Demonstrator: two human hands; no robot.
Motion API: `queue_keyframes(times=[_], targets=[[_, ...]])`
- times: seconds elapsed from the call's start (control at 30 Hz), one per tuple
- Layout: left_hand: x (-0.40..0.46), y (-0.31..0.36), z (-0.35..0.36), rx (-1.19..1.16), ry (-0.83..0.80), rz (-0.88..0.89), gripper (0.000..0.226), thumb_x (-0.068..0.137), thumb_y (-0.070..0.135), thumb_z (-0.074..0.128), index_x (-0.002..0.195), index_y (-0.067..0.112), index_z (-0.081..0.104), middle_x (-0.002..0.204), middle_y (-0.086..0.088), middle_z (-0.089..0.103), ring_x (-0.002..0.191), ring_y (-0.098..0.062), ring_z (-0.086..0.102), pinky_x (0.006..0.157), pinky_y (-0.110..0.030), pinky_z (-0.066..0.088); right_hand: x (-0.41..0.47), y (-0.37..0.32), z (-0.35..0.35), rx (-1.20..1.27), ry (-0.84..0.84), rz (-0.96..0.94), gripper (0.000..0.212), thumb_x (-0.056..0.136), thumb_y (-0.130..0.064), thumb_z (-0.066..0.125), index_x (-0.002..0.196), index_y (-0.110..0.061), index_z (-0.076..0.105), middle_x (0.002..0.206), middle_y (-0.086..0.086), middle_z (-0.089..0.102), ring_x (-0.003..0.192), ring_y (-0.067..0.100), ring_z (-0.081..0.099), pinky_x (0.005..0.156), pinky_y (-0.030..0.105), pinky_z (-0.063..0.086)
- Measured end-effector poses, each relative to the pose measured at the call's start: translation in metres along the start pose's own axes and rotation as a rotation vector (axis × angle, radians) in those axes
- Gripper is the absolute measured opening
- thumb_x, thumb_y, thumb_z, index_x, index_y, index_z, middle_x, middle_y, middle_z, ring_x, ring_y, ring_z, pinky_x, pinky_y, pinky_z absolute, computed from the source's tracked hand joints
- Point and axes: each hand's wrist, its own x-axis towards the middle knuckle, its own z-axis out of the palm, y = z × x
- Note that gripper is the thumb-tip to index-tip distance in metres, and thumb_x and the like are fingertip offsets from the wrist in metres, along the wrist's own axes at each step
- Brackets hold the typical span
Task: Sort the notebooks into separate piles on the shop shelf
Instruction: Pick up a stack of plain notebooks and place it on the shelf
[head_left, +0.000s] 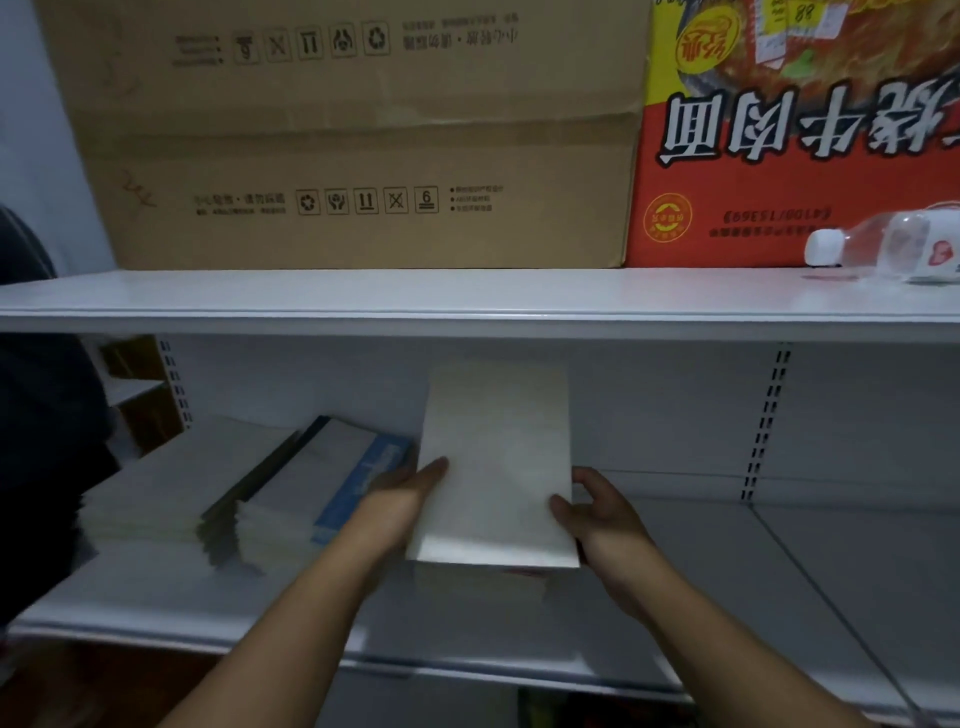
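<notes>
Left hand (410, 491) and right hand (597, 512) grip a white notebook (498, 462); 2 piles (234, 488) at 9 o'clock.

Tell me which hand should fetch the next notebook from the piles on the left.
Left, probably. The left hand is right beside the piles; the right hand is across the held notebook.

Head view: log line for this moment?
left hand + right hand: grip white notebook | above lower shelf | two piles left
</notes>
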Motion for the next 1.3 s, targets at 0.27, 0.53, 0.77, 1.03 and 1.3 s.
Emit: queue_keyframes(times=[0.27,0.53,0.77,1.03,1.3], targets=[[-0.012,-0.044,-0.037,-0.057,-0.065,0.024,0.062,0.077,-0.011,0.065,0.128,0.020,0.047,0.110,-0.004,0.068,0.098,-0.020,0.065,0.069,-0.021,0.055,0.009,0.008,0.024,-0.450,0.064,-0.120,0.018,0.090,-0.029,0.058,0.075,-0.020,0.059,0.072,0.002,0.063,0.067,0.019,0.058,0.057,0.021,0.044],[-0.015,-0.054,-0.047,-0.092,0.008,0.067,0.070,0.064,0.003,0.070,0.130,0.013,0.049,0.116,-0.014,0.065,0.107,-0.031,0.063,0.085,-0.036,0.054,0.029,0.010,0.007,-0.404,-0.033,0.379,0.047,0.086,-0.048,0.059,0.118,-0.013,0.059,0.096,0.001,0.061,0.082,0.018,0.057,0.063,0.024,0.040],[-0.017,-0.060,-0.053,-0.009,0.007,0.070,0.058,0.077,-0.002,0.068,0.129,0.016,0.049,0.116,-0.012,0.063,0.111,-0.030,0.059,0.094,-0.040,0.051,0.035,0.007,-0.018,-0.432,0.038,0.409,0.023,0.086,-0.031,0.066,0.085,-0.009,0.061,0.065,0.005,0.048,0.054,0.015,0.039,0.050,0.021,0.024],[-0.016,-0.058,-0.057,0.020,0.018,0.096,0.050,0.086,-0.005,0.060,0.127,0.022,0.048,0.116,-0.007,0.062,0.111,-0.025,0.057,0.099,-0.041,0.048,0.017,0.002,-0.066,0.149,0.207,0.149,0.010,0.095,-0.014,0.051,0.102,-0.012,0.059,0.080,0.002,0.056,0.060,0.011,0.055,0.044,0.018,0.043],[-0.015,-0.056,-0.031,-0.156,-0.034,0.038,0.042,0.092,0.008,0.057,0.130,0.022,0.045,0.117,-0.008,0.064,0.103,-0.023,0.063,0.074,-0.027,0.055,-0.015,0.005,-0.017,-0.156,0.126,0.005,0.010,0.089,-0.013,0.062,0.082,-0.017,0.069,0.070,-0.002,0.068,0.058,0.015,0.056,0.044,0.022,0.040]])
